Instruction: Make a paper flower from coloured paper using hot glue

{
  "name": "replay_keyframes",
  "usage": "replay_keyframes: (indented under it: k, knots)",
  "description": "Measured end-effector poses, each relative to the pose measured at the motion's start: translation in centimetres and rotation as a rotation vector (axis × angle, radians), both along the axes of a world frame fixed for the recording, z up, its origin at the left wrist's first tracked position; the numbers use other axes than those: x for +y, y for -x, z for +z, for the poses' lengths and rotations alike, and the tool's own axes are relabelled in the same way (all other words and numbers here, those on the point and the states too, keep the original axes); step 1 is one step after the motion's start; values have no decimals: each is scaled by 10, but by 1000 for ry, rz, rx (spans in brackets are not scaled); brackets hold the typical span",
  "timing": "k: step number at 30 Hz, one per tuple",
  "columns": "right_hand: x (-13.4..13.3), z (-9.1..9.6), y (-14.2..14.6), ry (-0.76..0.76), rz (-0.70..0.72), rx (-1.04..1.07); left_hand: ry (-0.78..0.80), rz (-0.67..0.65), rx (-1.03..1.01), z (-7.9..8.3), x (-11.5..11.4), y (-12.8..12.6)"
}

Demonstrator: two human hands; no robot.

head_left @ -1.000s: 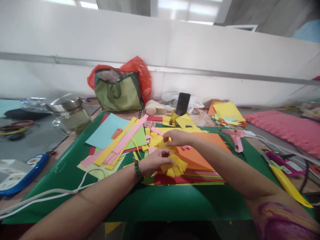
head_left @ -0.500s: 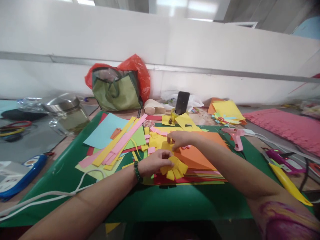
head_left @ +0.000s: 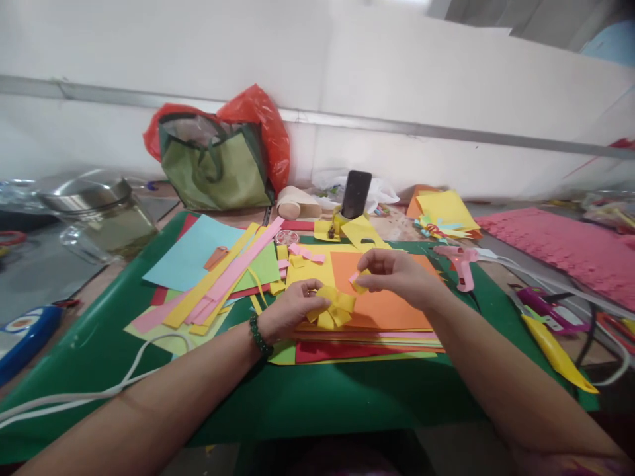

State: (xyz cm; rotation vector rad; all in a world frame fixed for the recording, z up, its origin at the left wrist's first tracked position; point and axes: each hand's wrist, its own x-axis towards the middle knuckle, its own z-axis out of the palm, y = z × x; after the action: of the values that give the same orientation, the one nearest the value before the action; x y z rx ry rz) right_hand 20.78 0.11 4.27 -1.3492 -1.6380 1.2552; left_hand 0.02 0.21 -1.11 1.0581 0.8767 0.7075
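Observation:
My left hand (head_left: 289, 309) is closed on a yellow paper flower (head_left: 333, 309) made of looped strips, held just above a stack of coloured sheets topped by an orange sheet (head_left: 384, 304). My right hand (head_left: 394, 270) hovers a little to the right and above the flower, pinching a small piece of yellow and pink paper (head_left: 358, 278) between thumb and fingers. Yellow and pink paper strips (head_left: 225, 287) lie fanned out to the left on light blue and green sheets. All of it rests on a green mat (head_left: 342, 396).
A pink glue gun (head_left: 461, 264) lies right of the sheets, with yellow and purple tools (head_left: 553, 330) beyond it. A phone (head_left: 356, 194) stands propped at the back, near a tape roll (head_left: 296, 203), a green bag (head_left: 215, 168) and a glass jar (head_left: 102, 211). White cable (head_left: 99, 390) runs along the left.
My right hand has lifted off the scrap pile with a small paper piece and come back toward the flower. My left hand kept hold of the flower. The view has tilted down slightly.

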Motion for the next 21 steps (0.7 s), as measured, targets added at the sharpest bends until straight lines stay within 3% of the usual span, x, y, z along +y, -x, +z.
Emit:
replay_keyframes:
  k: [6, 14, 21]
  knots:
    - [-6, -16, 19, 18, -21, 26, -38, -92, 101, 4, -2, 2]
    - [0, -21, 12, 114, 36, 60, -142, -100, 228, 2, -1, 1]
    - [-1, -22, 12, 64, 60, -6, -159, -97, 285, 6, -2, 2]
